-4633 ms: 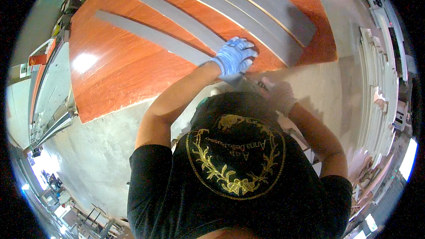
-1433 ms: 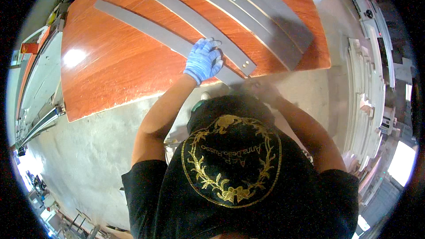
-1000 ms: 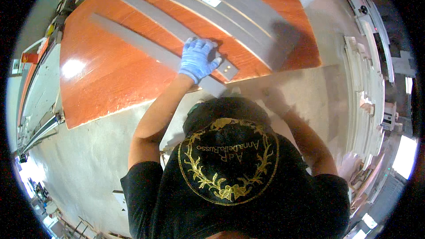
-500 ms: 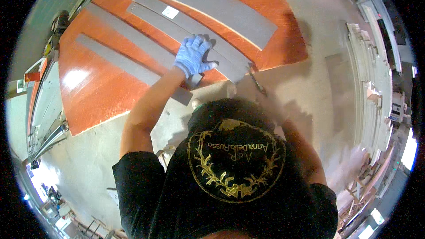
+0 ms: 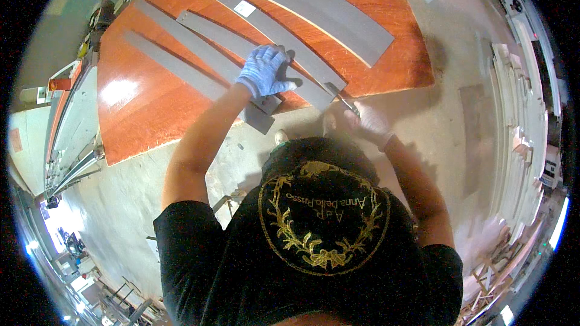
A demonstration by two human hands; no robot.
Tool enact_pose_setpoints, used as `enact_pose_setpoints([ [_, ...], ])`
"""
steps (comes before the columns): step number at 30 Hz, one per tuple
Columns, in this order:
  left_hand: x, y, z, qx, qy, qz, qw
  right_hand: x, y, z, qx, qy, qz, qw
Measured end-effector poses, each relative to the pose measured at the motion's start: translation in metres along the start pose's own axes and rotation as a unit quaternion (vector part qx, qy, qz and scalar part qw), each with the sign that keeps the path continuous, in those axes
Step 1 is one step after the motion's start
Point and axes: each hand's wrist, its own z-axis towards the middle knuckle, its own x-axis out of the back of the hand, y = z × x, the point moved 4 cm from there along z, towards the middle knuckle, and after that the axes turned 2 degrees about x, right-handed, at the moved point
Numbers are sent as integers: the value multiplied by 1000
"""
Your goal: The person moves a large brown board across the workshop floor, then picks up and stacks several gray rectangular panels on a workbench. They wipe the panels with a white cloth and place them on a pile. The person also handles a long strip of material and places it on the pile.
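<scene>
My left hand (image 5: 264, 72), in a blue knit glove, lies with spread fingers on a long grey strip (image 5: 312, 93) on the red-brown tabletop (image 5: 142, 124). My right hand (image 5: 370, 124), in a pale glove, is closed around a slim metal hand tool (image 5: 348, 105); I cannot make out its exact kind. The tool's tip is at the near end of the strips. Just beyond lies another grey strip (image 5: 284, 37) with a white label (image 5: 244, 8). Farther back is a wide curved grey panel (image 5: 329, 21) with a pale edge.
Two more grey strips (image 5: 193, 45) (image 5: 175, 67) lie to the left, their near ends overhanging the table edge. Stacked pale boards (image 5: 507, 139) line the right side. Machinery with a metal bed (image 5: 72, 121) stands at the left. My shoes show below the table edge.
My right hand has come into clearer view, with the tool's tip now at the strip ends. The strip under my left hand has separated from its neighbour. The whole view has shifted slightly.
</scene>
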Motion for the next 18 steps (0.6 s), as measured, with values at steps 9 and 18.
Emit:
enact_pose_setpoints([
  [9, -13, 52, 41, -23, 80, -118, 990, 17, -18, 2, -5, -27, -154, 988],
  [18, -61, 125, 78, -111, 52, -122, 985, -4, -3, 15, -13, -19, -167, 986],
])
